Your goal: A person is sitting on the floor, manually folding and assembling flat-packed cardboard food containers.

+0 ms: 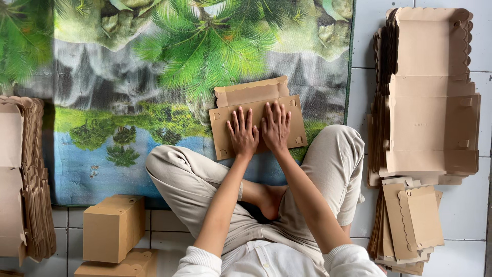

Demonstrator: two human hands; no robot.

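Note:
A flat brown cardboard box blank (256,110) with a scalloped flap lies on the printed mat in front of my crossed legs. My left hand (242,134) and my right hand (276,126) press side by side on its middle, palms down, fingers spread and pointing away from me. Neither hand grips anything.
A landscape-print mat (128,87) covers the tiled floor (461,205). Tall stacks of flat box blanks stand at the right (430,92) and left (23,179). A smaller pile of blanks (412,220) lies at lower right. Folded brown boxes (113,228) sit at lower left.

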